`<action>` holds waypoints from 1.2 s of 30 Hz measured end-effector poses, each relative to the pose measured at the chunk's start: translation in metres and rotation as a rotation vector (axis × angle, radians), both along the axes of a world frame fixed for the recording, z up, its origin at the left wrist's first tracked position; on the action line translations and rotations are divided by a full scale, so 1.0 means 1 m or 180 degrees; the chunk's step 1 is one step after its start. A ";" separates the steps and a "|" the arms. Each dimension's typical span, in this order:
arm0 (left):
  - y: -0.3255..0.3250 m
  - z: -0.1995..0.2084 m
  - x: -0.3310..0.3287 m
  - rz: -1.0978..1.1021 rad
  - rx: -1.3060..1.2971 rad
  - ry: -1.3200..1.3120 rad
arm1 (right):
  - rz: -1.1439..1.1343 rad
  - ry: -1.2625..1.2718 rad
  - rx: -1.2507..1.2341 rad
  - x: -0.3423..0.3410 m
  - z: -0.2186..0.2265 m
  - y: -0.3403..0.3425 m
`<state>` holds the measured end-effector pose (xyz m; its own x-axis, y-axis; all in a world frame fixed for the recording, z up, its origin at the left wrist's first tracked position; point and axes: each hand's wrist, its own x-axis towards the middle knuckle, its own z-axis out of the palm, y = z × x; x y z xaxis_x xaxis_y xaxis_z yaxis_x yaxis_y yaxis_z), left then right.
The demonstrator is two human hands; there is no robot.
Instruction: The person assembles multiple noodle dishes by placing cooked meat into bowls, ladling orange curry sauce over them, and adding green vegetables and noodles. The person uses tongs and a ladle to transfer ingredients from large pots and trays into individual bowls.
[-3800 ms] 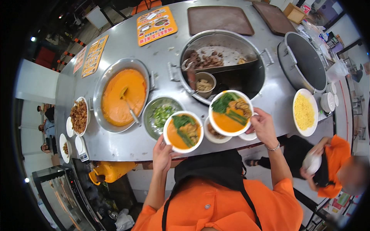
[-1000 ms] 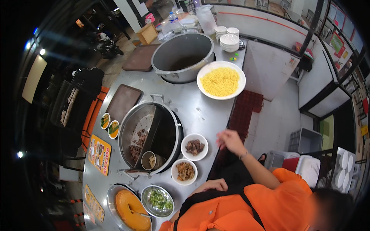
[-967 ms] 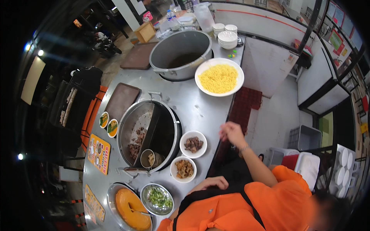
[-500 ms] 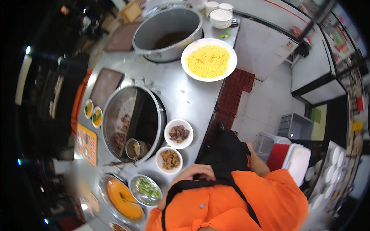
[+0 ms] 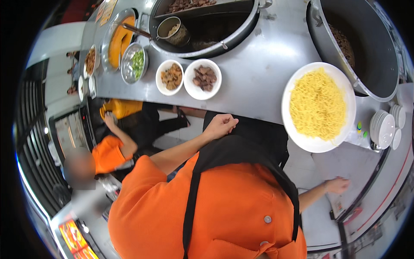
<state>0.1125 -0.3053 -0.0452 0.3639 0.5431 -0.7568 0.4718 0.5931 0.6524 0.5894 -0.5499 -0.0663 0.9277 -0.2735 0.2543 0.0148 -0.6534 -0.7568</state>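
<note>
My left hand (image 5: 220,126) is closed in a loose fist with nothing visible in it, in front of my black apron (image 5: 241,149) just below the counter edge. Nearest to it are a white bowl of dark brown meat chunks (image 5: 204,80) and a white bowl of lighter brown pieces (image 5: 170,77). Out to the right, away from my body, my right hand (image 5: 338,185) hangs empty, its fingers loosely apart and slightly blurred. A large white bowl of yellow noodles (image 5: 318,103) sits at the counter's right edge, above that hand.
A divided pot (image 5: 207,30) with a strainer (image 5: 173,32) and a big grey pot (image 5: 366,47) stand on the steel counter (image 5: 263,73). Left are chopped greens (image 5: 137,64) and orange sauce (image 5: 120,41). White bowls (image 5: 383,129) are stacked right. A co-worker (image 5: 114,151) handles something yellow.
The view has swung round, bringing the counter across the top and a co-worker in at left. My left hand has come away from my apron front; my right arm now reaches out sideways.
</note>
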 end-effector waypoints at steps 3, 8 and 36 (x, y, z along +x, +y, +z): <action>-0.018 0.028 0.063 0.0582 0.0102 0.0075 | 0.1113 -0.0543 0.0854 0.120 0.097 0.086; -0.048 0.034 0.134 0.1250 -0.0011 0.0032 | 0.2786 -0.1233 0.0919 0.182 0.184 0.216; 0.062 -0.041 0.038 0.4954 0.1712 -0.0376 | 0.4505 0.4390 -0.3726 0.097 0.046 0.453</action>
<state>0.1510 -0.2436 -0.0865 -0.7085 0.5932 -0.3823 -0.3859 0.1279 0.9136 0.6861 -0.0965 -0.0200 0.0318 0.2262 -0.9736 0.6859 -0.7134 -0.1433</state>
